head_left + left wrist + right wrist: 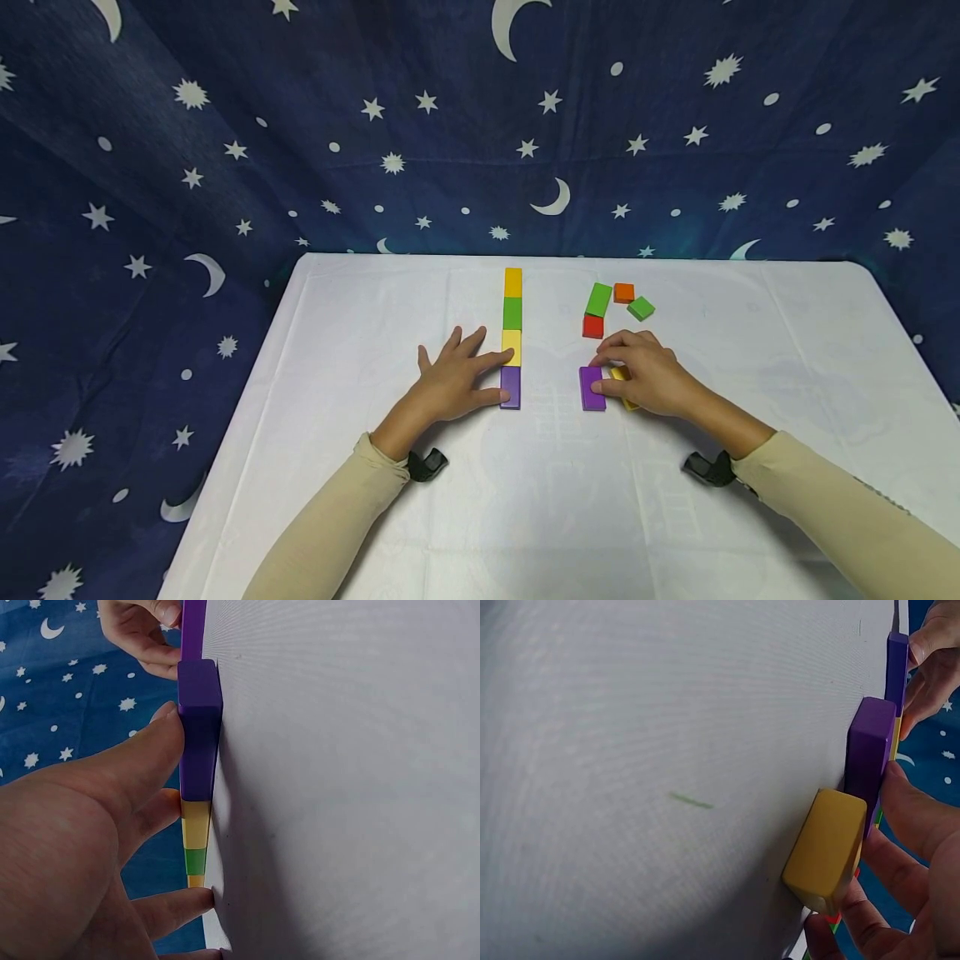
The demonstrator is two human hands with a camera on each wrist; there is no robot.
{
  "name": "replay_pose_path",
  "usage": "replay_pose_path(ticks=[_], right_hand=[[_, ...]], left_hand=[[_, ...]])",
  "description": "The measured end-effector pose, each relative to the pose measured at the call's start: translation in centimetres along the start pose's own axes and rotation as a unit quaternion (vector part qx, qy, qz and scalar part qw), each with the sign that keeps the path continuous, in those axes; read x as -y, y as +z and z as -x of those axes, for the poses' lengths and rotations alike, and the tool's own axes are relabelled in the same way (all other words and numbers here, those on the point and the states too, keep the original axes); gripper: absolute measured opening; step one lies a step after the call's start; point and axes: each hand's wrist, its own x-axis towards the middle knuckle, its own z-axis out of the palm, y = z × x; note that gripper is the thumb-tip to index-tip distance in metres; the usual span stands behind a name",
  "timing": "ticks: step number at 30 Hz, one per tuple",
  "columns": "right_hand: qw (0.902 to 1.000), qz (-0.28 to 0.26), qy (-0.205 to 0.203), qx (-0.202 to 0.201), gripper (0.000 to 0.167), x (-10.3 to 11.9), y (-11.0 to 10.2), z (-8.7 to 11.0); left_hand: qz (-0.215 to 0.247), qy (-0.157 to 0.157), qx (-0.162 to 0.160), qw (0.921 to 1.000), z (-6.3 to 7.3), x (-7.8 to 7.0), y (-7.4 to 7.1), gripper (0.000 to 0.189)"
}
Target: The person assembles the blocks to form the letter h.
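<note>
A column of blocks stands left of centre: a purple block (pixel 510 390) nearest me, then pale yellow (pixel 511 337), green (pixel 512 314) and yellow (pixel 513 282). My left hand (pixel 450 385) has its fingers spread; the thumb touches the purple block and the index finger the pale yellow one. My right hand (pixel 654 377) holds a second purple block (pixel 587 398) between thumb and index finger, low at the table. Partly under that hand lies a yellow block (pixel 825 847), close beside the purple one in the right wrist view.
Beyond my right hand, a green block (pixel 598 300) meets a red block (pixel 592 327) end to end. An orange block (pixel 624 292) and a small green block (pixel 641 308) lie to their right. The white-covered table (pixel 540 517) ends at a dark blue star-patterned curtain (pixel 450 183).
</note>
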Motion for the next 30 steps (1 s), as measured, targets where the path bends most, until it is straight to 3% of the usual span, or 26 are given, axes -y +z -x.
replay_pose_path(ticks=[19, 30], right_hand=[[1.0000, -0.003, -0.003, -0.005, 0.034, -0.3, 0.1, 0.0], [0.9994, -0.033, -0.003, -0.013, 0.036, -1.1, -1.0, 0.4]], left_hand=[[0.003, 0.002, 0.001, 1.0000, 0.1, 0.0, 0.0, 0.067], [0.003, 0.002, 0.001, 1.0000, 0.1, -0.1, -0.1, 0.067]])
